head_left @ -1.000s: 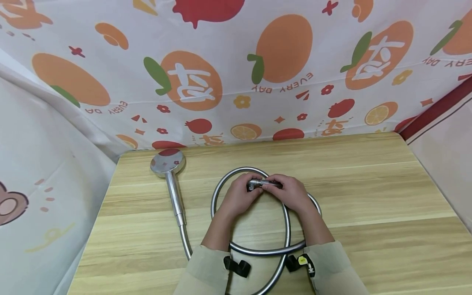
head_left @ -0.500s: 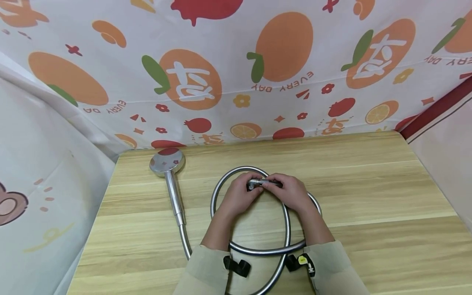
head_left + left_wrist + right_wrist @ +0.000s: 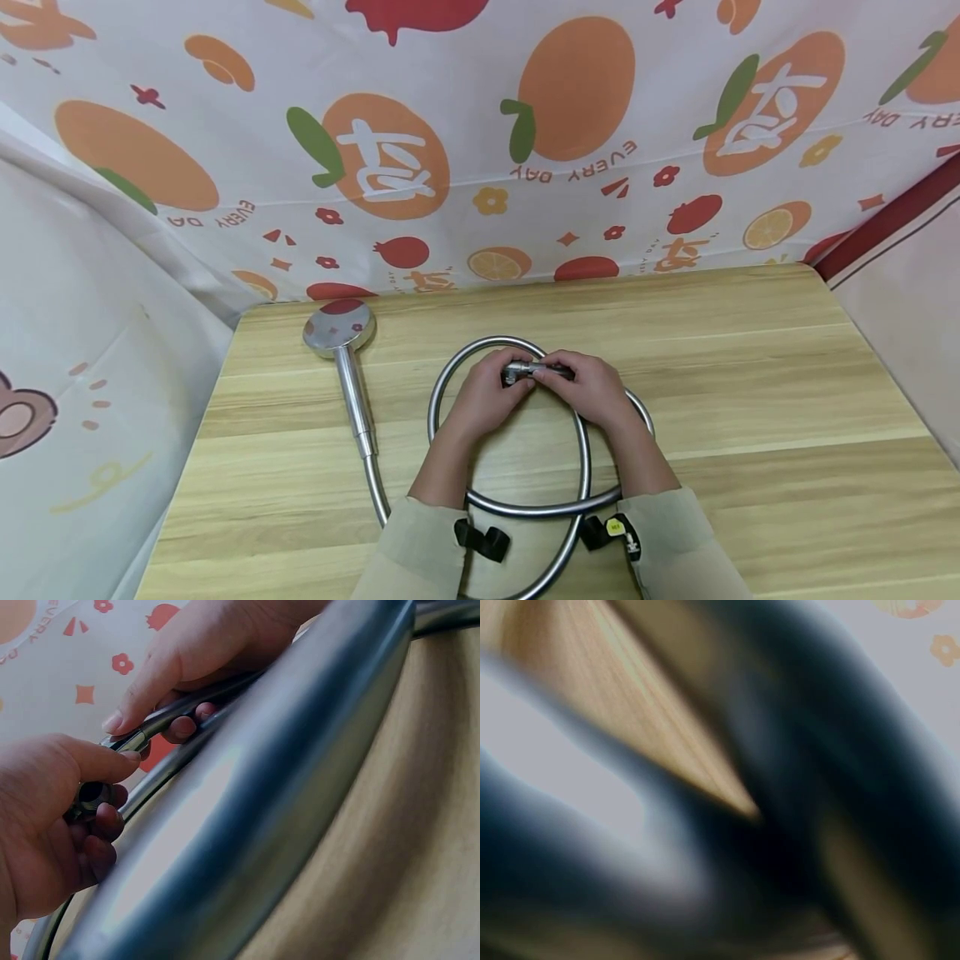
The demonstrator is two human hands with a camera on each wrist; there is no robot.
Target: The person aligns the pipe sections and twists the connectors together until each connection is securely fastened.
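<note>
A metal elbow fitting point(image 3: 514, 373) with a threaded opening is pinched by my left hand point(image 3: 486, 397) between thumb and fingers. Beside it, my right hand point(image 3: 594, 392) grips the end of the shower hose point(image 3: 525, 510), thumb and index finger at the metal collar point(image 3: 135, 742). Fitting and collar meet in line; how far they are joined cannot be made out. The silver hose loops on the table around and under both forearms. At the left lies a chrome hand shower point(image 3: 341, 327), its handle joined to the hose. Blurred hose covers most of the right wrist view.
The wooden table point(image 3: 750, 375) extends to both sides of the hose loops. A fruit-printed cloth point(image 3: 487, 125) hangs along its back edge. White cloth point(image 3: 90, 275) hangs at the left. Straps with black mounts point(image 3: 483, 540) circle the sleeves.
The head view has tilted slightly, so the cloth pattern sits a little higher. Both hands keep the same hold on the fitting and hose end, with no clear movement.
</note>
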